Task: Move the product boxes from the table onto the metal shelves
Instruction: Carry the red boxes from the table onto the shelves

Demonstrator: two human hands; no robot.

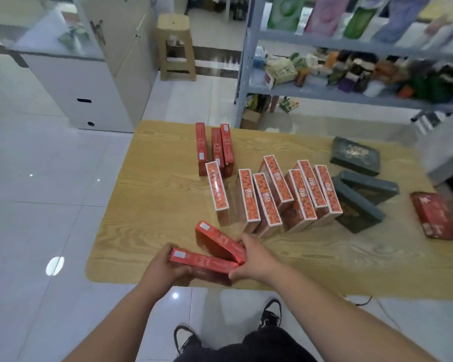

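Two red product boxes stand on edge at the near edge of the wooden table [147,199]. My left hand [165,269] grips the left end of the nearer red box [202,262]. My right hand [254,258] holds the right ends of that box and of the second red box [219,241] behind it. Several orange-patterned boxes [270,194] stand in a leaning row mid-table. Three red boxes [215,147] stand upright at the far edge. The metal shelves [335,92] rise beyond the table at the right.
Three dark green boxes [358,189] and a flat red box [434,215] lie on the table's right side. The shelves hold assorted goods. A plastic stool [177,45] and a white cabinet [81,84] stand on the tiled floor beyond.
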